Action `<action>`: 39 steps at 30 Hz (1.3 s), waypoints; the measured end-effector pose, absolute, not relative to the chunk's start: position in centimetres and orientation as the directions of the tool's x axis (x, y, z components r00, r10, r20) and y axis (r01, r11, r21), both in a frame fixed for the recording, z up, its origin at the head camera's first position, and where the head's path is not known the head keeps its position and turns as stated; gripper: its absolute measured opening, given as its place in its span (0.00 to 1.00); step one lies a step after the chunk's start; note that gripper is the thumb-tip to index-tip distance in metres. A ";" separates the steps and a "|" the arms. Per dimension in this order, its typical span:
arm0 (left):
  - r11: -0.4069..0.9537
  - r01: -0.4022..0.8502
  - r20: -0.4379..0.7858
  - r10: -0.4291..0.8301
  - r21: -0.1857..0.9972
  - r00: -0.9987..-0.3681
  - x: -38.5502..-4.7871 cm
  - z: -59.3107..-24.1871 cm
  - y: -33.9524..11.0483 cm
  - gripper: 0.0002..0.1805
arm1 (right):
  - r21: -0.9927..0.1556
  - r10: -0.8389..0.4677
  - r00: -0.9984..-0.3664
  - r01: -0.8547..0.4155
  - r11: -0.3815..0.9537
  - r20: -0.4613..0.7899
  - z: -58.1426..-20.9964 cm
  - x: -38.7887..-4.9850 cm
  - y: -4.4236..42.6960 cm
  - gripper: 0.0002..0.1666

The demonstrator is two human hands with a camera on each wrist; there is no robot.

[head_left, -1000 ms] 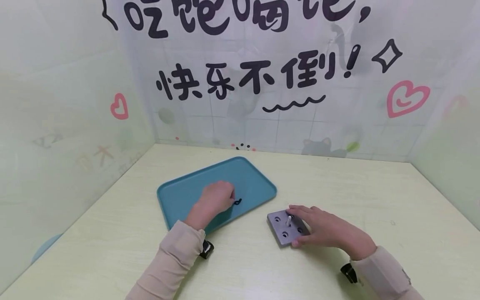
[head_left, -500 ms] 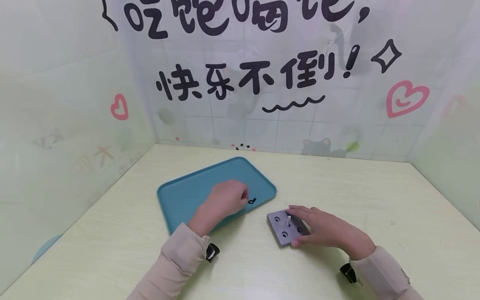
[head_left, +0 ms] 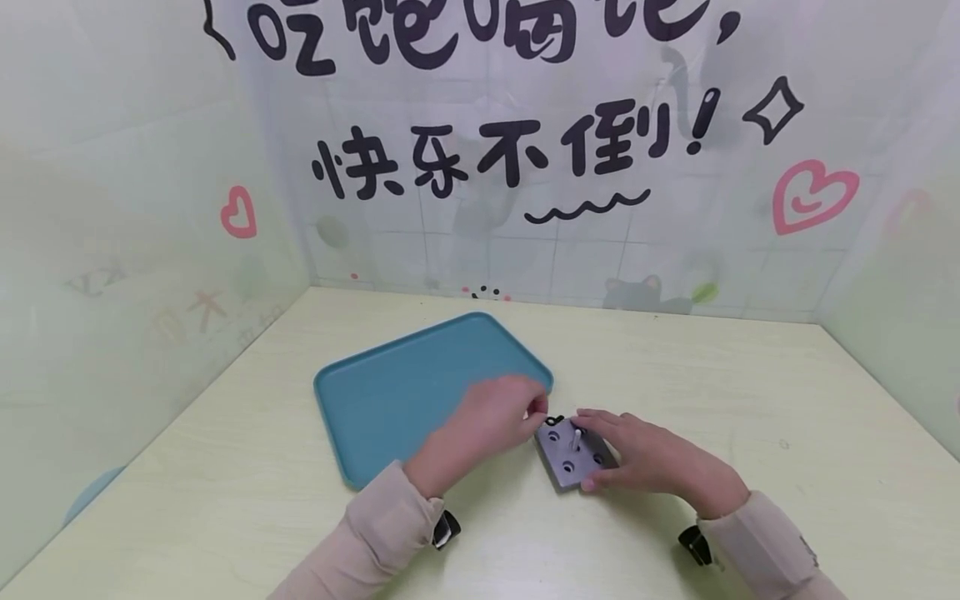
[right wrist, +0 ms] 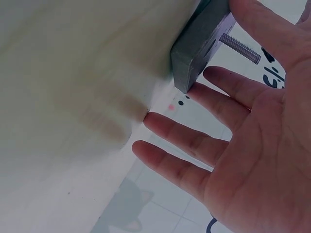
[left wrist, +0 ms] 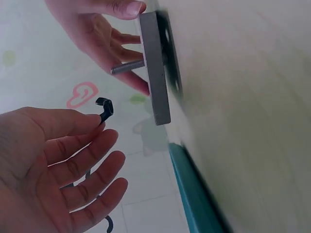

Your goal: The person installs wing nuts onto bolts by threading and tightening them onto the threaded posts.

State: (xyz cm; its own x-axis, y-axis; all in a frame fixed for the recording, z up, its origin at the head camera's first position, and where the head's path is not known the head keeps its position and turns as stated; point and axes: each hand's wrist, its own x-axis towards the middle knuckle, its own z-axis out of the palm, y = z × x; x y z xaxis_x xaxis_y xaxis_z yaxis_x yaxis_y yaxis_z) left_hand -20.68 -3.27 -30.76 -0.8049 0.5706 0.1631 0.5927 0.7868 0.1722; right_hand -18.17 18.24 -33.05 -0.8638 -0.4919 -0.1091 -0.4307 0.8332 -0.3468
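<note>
Lettering (head_left: 513, 167) reads “快乐不倒!”; left hand (head_left: 491, 421) pinches black hook (left wrist: 109, 108), right hand (head_left: 647, 457) grey plate (head_left: 562, 452).

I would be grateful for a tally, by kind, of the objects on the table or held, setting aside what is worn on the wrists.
Blue tray: 1
Grey block with holes: 1
Threaded rod standing in it: 1
Small black part, pinched by the left hand: 1
Total: 4

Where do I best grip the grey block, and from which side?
Likely by its near and far edges, from the right, as the right hand does: the grey block lies flat, and that approach leaves the threaded rod standing on its top untouched.
</note>
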 end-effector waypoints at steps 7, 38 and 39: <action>0.767 0.596 0.202 0.562 0.238 -0.802 -20.2 -31.6 -2.1 0.02 | -0.351 -0.470 -0.874 -0.404 0.845 -0.124 -32.9 -18.2 18.0 0.49; 0.783 0.585 0.239 0.539 0.213 -0.808 -19.5 -32.0 -0.9 0.03 | -0.353 -0.491 -0.866 -0.431 0.830 -0.098 -33.2 -18.3 18.1 0.48; 0.784 0.585 0.240 0.539 0.209 -0.807 -19.5 -32.0 -0.9 0.03 | -0.349 -0.497 -0.863 -0.439 0.828 -0.094 -33.2 -18.3 18.1 0.48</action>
